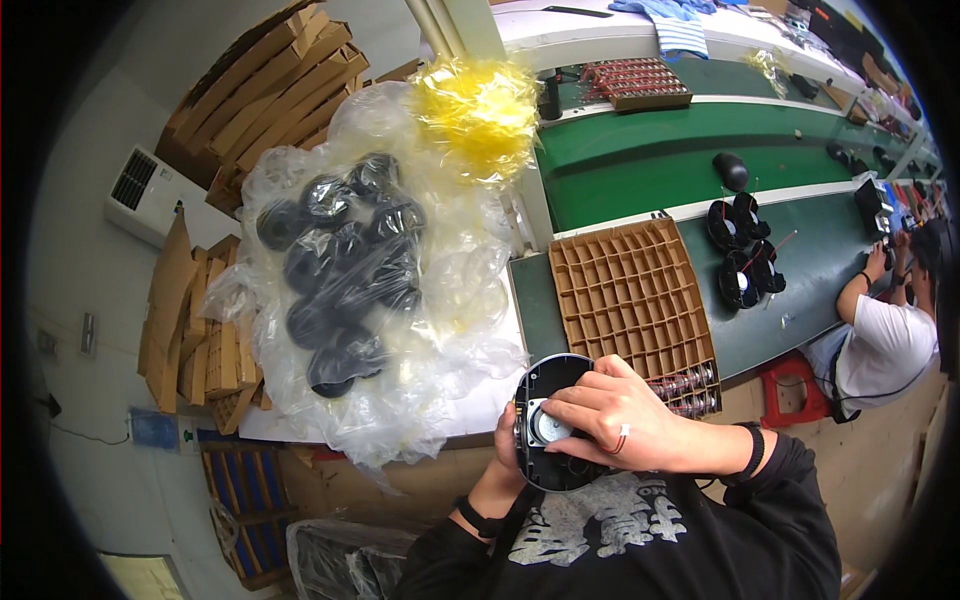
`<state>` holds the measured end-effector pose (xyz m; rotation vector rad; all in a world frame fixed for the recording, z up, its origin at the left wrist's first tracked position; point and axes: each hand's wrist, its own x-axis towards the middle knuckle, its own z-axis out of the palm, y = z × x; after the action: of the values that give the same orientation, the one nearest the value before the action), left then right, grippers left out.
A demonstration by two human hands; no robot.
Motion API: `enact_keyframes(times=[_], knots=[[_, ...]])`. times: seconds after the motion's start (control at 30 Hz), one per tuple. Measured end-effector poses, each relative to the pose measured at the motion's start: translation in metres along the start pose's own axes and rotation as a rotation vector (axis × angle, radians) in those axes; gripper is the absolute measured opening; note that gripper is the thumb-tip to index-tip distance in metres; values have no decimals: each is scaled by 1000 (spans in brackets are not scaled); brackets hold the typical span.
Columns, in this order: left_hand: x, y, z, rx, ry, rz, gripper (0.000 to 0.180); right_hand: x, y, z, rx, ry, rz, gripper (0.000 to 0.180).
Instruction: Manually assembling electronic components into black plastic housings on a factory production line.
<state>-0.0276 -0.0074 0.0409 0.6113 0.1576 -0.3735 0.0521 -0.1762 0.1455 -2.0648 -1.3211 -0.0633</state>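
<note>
In front of my chest is a round black plastic shell (560,370), tilted so that its hollow inside shows. My left hand (504,450) grips the shell by its left rim, with the fingers partly hidden behind it. Inside sits a round silver part on a pale square frame (548,428), which looks like a small speaker. The fingers of my right hand (612,415) are bent and closed over this silver part. Just beyond my right hand lies a brown cardboard divider tray (625,290), whose near cells hold several shiny metal parts with red wires (685,384).
Clear plastic bags with several black domes (345,255) cover the left table. Behind them is a yellow plastic bundle (480,115). Several wired black shells (740,280) and a black dome (731,170) lie along the green conveyor (640,150). A co-worker (885,345) sits right, beside a red stool (795,390).
</note>
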Motion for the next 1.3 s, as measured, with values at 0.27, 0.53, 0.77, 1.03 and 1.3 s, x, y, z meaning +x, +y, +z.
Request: enact_keyframes(times=[0.27, 0.53, 0.77, 1.03, 1.3], knots=[[7, -8, 2, 12, -7, 23, 85, -7, 2, -7, 9, -111, 58, 43], [28, -20, 16, -417, -213, -221, 97, -50, 36, -70, 322, -137, 119, 46], [61, -54, 25, -377, -340, -584, 104, -97, 70, -53, 423, -180, 573, 35], [95, -90, 36, -149, -291, -695, 93, -195, 121, -70, 514, 30, 904, 28], [88, -59, 10, 101, -22, -311, 76, -391, 301, -102, 360, 952, 1249, 19]])
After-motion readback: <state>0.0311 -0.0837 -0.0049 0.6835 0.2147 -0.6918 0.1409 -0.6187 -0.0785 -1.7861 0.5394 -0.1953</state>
